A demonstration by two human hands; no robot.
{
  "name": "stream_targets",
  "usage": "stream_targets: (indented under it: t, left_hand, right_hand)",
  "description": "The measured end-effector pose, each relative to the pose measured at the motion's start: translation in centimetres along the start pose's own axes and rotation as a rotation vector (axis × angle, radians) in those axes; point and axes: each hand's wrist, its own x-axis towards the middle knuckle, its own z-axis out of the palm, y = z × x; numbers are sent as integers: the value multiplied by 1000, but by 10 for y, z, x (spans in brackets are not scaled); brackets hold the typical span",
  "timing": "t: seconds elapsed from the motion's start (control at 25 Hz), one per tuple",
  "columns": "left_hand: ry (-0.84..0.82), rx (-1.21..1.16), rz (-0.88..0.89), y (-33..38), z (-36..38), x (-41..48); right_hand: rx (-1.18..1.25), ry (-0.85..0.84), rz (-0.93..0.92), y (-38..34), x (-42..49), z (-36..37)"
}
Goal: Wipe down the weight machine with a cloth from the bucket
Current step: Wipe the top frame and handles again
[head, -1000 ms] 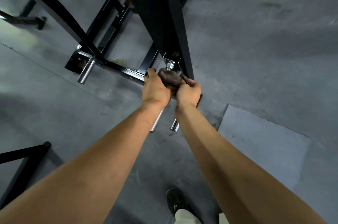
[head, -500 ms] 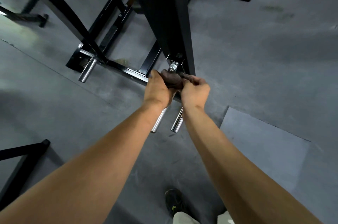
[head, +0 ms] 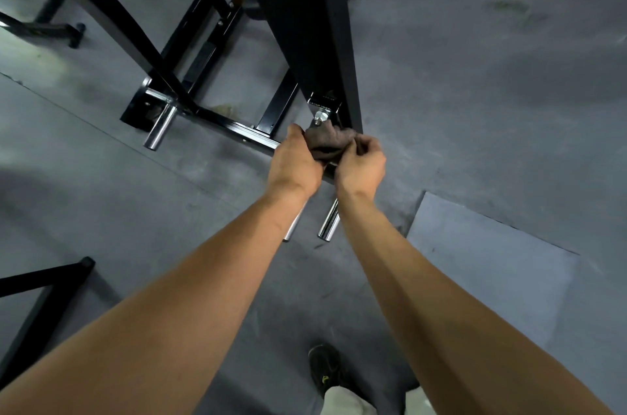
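Together the left hand [head: 296,163] and right hand [head: 362,166] grip the bunched cloth [head: 328,144], pressed against the weight machine [head: 302,41] just above them.

The dark grey-brown cloth [head: 327,143] is bunched into a wad, gripped between the left hand [head: 295,165] and right hand [head: 361,165], at the foot of the black steel weight machine [head: 305,24], just below a silver bolt [head: 319,116] on its tall upright.
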Motion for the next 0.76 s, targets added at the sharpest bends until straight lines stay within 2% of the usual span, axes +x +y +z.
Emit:
stream_targets:
  t: [0.08,0.24,0.36,0.48,0.68,0.76]
  left_hand:
    - [-18,10,-12,2,-4,-1]
    - [54,-29,-34,10,9,-19]
    - [207,116,114,11,42,-57]
    - [325,135,247,-6,61,-69]
    - [385,225,457,-28,74,-74]
    - [340,188,571,-33,84,-74]
  right_hand:
    - [-13,-83,104,8,15,-5]
    - [-232,-184,128,28,23,-34]
    - [-292,-133,75,34,21,-67]
    - [-315,-80,11,46,30,-98]
    - [-349,-72,-22,76,35,-130]
    - [-312,-89,20,92,37,-135]
